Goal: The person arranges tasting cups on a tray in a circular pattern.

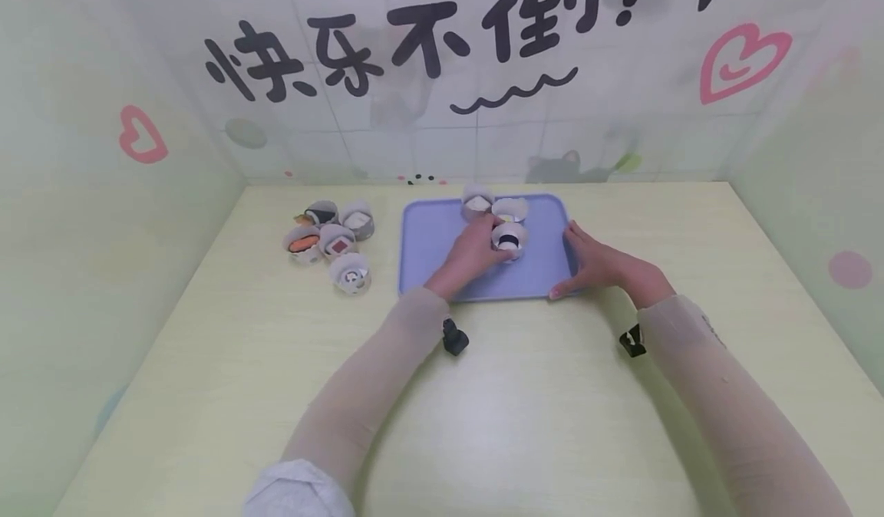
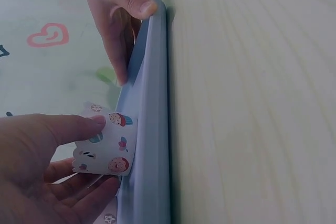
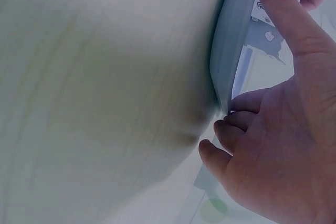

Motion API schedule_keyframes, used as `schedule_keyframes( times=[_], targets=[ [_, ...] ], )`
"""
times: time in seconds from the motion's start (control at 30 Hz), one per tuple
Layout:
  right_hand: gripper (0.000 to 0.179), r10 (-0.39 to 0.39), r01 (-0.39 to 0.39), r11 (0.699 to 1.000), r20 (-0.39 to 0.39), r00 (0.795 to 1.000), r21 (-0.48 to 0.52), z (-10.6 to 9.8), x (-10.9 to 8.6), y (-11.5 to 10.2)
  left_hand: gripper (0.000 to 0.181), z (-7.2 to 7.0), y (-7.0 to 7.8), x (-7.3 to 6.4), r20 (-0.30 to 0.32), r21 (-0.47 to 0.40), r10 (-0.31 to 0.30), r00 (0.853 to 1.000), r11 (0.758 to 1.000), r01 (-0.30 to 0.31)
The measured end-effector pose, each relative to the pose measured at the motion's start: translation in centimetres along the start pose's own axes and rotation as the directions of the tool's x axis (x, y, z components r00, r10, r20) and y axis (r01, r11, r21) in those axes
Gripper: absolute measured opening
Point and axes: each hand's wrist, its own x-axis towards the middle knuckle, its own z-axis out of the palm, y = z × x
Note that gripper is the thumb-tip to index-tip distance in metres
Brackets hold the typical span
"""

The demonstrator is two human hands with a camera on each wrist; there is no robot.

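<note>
My left hand (image 1: pixel 476 250) grips a paper baking cup (image 1: pixel 509 241) on the blue tray (image 1: pixel 428 233), thumb on one side and fingers on the other. A white piece with a black band sits in this cup. In the left wrist view, the same cup (image 2: pixel 107 145) shows cupcake prints and touches the tray's surface. Two more cups, one white-filled (image 1: pixel 476 204) and one with pale contents (image 1: pixel 509 210), stand behind it. My right hand (image 1: pixel 601 262) touches the tray's right side with spread fingers, its thumb at the near corner.
Left of the tray, several filled paper cups cluster on the wooden table (image 1: pixel 276 363), among them an orange-topped cup (image 1: pixel 304 245) and one with a round white piece (image 1: pixel 352 275). Printed walls stand behind and on both sides.
</note>
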Motion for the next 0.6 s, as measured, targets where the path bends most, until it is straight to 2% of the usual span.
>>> schedule_keyframes(
  times=[0.13,0.33,0.6],
  targets=[
    [0.135,0.004,-0.004,1.0,0.001,1.0,-0.008,0.25,0.03,0.15,0.058,0.48,0.21,0.05,-0.01,-0.01,-0.009,1.0,1.0,0.009],
    [0.135,0.005,-0.005,1.0,-0.009,1.0,-0.016,0.46,0.19,0.39,0.06,0.97,0.35,0.06,-0.057,-0.063,-0.044,0.997,0.997,0.04],
    [0.135,-0.002,0.002,1.0,-0.013,1.0,-0.014,0.43,0.21,0.14,0.065,0.77,0.26,-0.03,-0.069,-0.095,-0.058,0.996,0.994,0.051]
  ],
)
